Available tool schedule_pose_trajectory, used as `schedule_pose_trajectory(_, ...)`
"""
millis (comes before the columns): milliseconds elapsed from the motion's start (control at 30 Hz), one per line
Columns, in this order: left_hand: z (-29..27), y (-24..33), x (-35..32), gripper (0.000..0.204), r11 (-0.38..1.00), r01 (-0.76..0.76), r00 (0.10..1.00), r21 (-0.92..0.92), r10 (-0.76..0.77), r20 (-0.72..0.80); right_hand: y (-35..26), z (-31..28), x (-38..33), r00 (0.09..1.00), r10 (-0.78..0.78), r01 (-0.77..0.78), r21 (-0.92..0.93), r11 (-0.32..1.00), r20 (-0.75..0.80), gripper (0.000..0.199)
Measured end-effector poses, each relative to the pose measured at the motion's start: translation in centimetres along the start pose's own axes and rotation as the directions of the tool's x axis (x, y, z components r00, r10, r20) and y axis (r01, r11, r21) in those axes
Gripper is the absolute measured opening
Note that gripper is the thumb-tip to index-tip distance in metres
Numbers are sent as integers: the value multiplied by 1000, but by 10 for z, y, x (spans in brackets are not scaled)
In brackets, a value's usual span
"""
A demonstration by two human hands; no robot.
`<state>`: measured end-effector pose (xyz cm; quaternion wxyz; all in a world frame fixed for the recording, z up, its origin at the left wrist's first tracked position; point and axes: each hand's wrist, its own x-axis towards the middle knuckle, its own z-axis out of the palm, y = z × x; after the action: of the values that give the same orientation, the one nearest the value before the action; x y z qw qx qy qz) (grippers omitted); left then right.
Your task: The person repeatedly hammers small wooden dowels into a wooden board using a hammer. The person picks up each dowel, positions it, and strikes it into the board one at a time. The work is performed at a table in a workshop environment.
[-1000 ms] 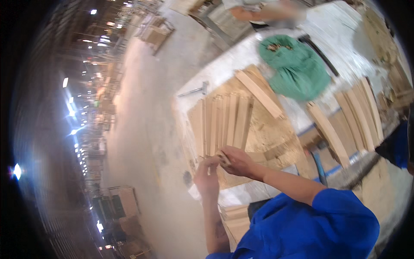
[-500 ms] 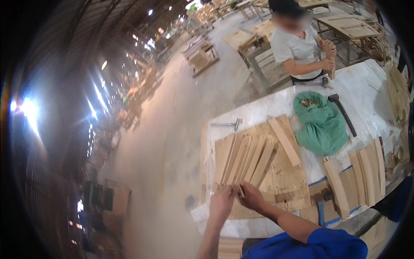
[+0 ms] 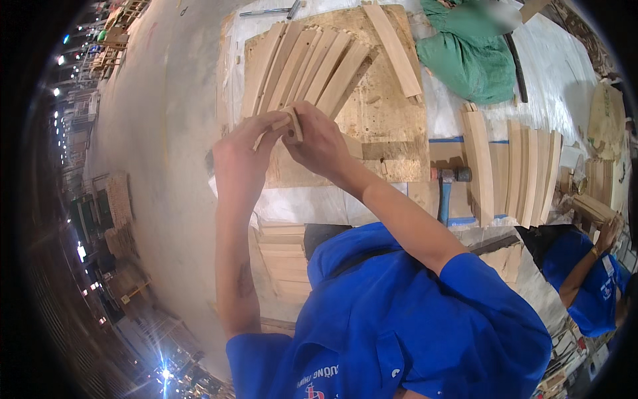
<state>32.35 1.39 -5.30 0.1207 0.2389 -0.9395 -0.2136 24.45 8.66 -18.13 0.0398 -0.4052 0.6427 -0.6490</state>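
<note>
A short-ended wooden piece (image 3: 296, 125) with a small hole in its end is gripped in my right hand (image 3: 318, 141), over the near end of the wooden board. Close against that piece, my left hand (image 3: 247, 143) is closed in a pinch. What lies between its fingertips is too small to make out. Beyond my hands, several pale wooden strips (image 3: 302, 66) lie fanned side by side on the worn wooden board (image 3: 389, 126). One separate strip (image 3: 392, 50) rests at the board's far right.
A green sack (image 3: 475, 63) stands at the far right beside a dark-handled tool (image 3: 515, 66). A blue-handled hammer (image 3: 445, 193) lies near more curved strips (image 3: 480, 166). At far left is a metal hammer (image 3: 292, 9). Another person in blue (image 3: 585, 279) handles wood at right.
My view has tilted downward, bringing my blue shirt into sight and the person in white mostly out of it. Both hands stay together at the wooden piece.
</note>
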Motion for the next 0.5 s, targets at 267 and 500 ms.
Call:
schedule_pose_trajectory(267,-1,-9,6,23,952,-244,969,186,246,13,5,9,5,1000,10,-10,2,1000,-26,36)
schedule_pose_trajectory(500,-3,-16,3,28,932,-232,972,277,215,90,2,16,8,997,76,-77,25,997,24,25)
